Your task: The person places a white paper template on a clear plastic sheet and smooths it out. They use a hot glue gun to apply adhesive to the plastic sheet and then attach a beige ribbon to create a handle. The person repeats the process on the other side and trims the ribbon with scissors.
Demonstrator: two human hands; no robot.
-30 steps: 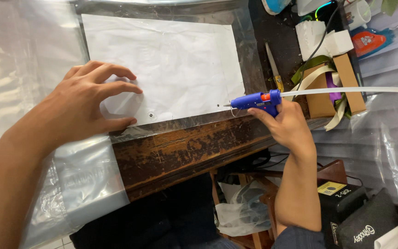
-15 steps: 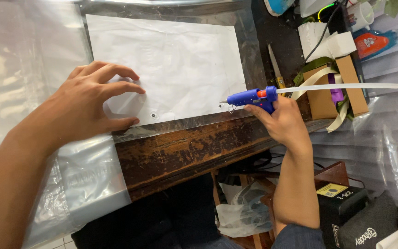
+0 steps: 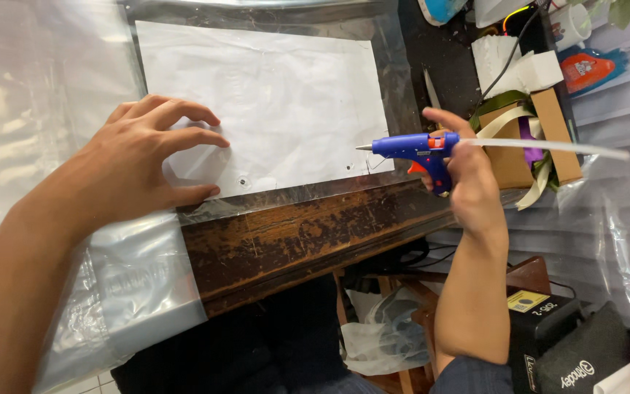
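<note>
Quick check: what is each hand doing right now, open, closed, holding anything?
Left hand: open, fingers spread, pressing on the white paper sheet, holding nothing.
Right hand: closed around the blue glue gun, nozzle pointing toward the paper.

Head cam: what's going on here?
A person works at a dark wooden table with both bare hands. The left hand presses fingertips down on a white paper sheet that lies over clear plastic film. The right hand grips a blue glue gun with a long clear glue stick poking out the back, nozzle pointing toward the sheet's lower right corner, held just off it. A small dot shows on the paper near the left hand.
</note>
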